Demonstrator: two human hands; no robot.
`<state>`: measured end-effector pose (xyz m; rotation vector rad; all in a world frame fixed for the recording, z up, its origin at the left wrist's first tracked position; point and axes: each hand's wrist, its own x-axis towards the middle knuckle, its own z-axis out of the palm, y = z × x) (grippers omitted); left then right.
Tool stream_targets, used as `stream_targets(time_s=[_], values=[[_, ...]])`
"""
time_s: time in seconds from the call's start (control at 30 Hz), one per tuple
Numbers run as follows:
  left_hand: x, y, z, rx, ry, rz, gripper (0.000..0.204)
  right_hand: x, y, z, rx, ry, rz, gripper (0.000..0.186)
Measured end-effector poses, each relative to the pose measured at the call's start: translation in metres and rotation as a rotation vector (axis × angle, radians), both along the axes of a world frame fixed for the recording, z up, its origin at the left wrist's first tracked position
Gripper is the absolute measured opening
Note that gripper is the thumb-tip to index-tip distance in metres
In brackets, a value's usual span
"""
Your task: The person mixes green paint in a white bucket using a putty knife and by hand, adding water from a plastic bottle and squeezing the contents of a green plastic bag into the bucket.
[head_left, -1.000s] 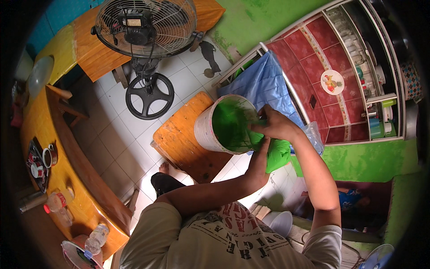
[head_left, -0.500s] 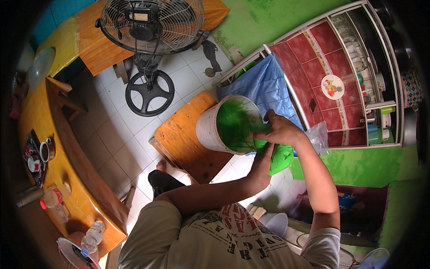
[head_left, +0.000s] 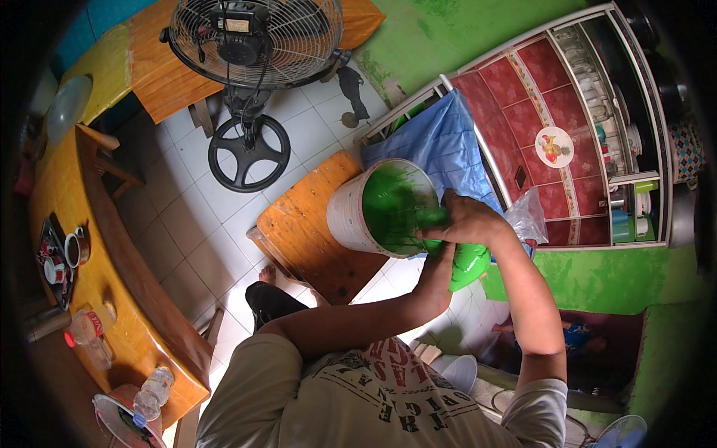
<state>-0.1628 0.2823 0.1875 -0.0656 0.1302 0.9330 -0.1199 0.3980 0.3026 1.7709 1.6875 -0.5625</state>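
A white bucket [head_left: 345,213] stands on a wooden stool [head_left: 299,216], its inside coated and streaked with green paint [head_left: 382,196]. Just at its right rim, a plastic bag [head_left: 469,266] filled with green paint bulges below my hands, its narrow end pointing into the bucket. My right hand [head_left: 472,219] is closed round the bag's neck from above, with fingers bent. Underneath, my left hand [head_left: 441,270] crosses in from the left and grips the bag too; its fingers are partly hidden by the bag and my right hand.
Beyond the stool stands a black fan [head_left: 250,52] on a round base. A blue sheet [head_left: 429,142] hangs by a dish cabinet [head_left: 515,97] at the right. A clear plastic bag [head_left: 527,216] lies near my right wrist. Left is a wooden table [head_left: 142,299] with cups and bottles.
My right hand has shifted slightly at the bag's neck, and the green end over the bucket looks a little different. The bucket and stool have hardly moved.
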Motion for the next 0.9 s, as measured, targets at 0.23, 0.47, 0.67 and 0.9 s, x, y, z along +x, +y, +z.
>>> stream_targets(time_s=[0.23, 0.47, 0.67, 0.9], values=[[0.005, 0.003, -0.004, 0.018, 0.002, -0.039, 0.049, 0.007, 0.0, -0.003, 0.04, 0.039, 0.037, 0.103], [0.001, 0.007, 0.002, 0.052, -0.012, -0.052, 0.052, 0.011, 0.0, -0.003, 0.049, 0.044, 0.048, 0.101], [-0.001, 0.008, 0.005, 0.033, 0.005, -0.053, 0.053, 0.003, 0.003, 0.002, 0.005, 0.044, 0.021, 0.11], [0.001, 0.011, -0.002, 0.073, -0.001, -0.066, 0.053, -0.001, 0.004, 0.003, 0.003, 0.039, 0.014, 0.105]])
